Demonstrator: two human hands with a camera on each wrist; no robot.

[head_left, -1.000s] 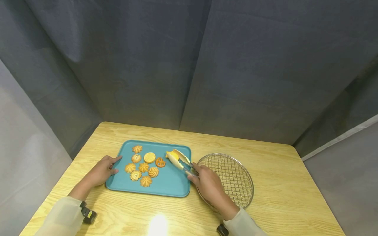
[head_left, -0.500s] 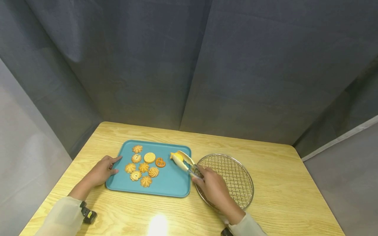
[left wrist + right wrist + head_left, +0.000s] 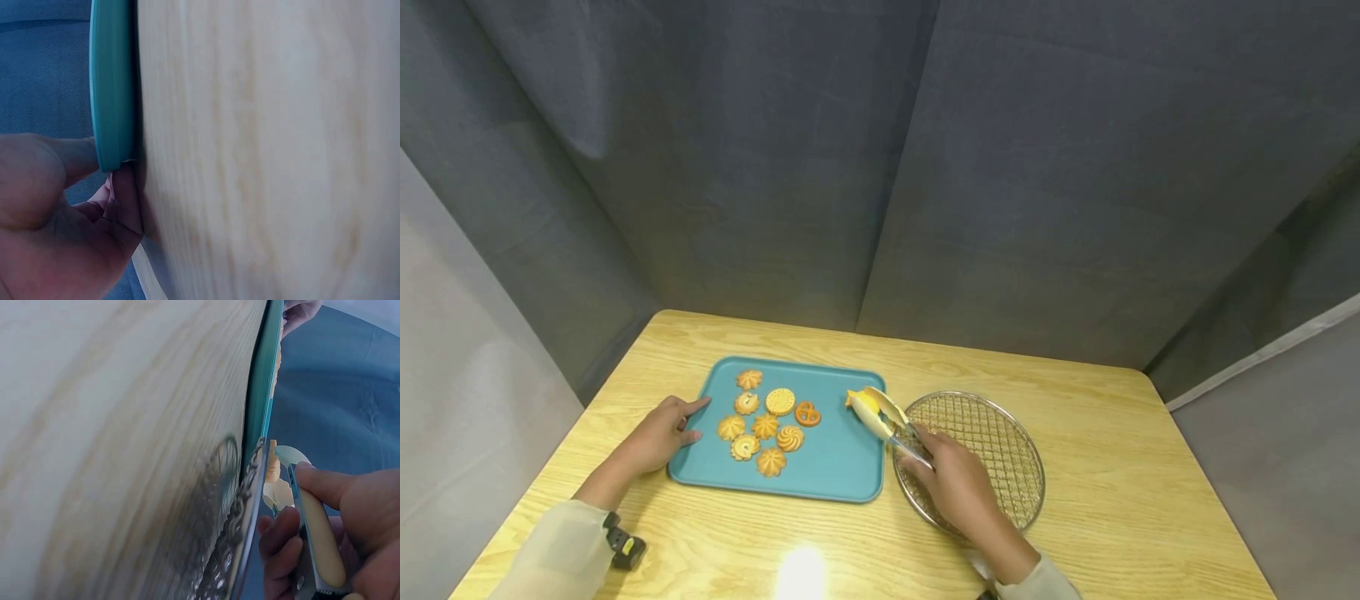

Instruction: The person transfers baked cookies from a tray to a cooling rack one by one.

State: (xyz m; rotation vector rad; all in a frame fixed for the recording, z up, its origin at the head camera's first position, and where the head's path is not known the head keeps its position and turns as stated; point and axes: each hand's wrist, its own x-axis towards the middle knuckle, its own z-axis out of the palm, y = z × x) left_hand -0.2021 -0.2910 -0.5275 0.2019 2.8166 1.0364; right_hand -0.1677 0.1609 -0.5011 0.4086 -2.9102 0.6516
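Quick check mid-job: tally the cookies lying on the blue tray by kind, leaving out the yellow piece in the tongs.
Ridged star-like cookies: 4
Wavy-edged cookies with pale centres: 2
Swirl cookie: 1
Pretzel cookie: 1
Round dotted cookie: 1
Total on the tray: 9

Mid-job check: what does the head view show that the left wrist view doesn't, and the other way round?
Head view only: the right hand gripping tongs, a yellow piece between their tips, nine biscuits lying on the blue tray, and the round wire rack.

Left wrist view only: the palm side of the left hand, with curled fingers low beside the tray's edge, close to the table.

Both: left hand, tray, table and the cloth beyond.
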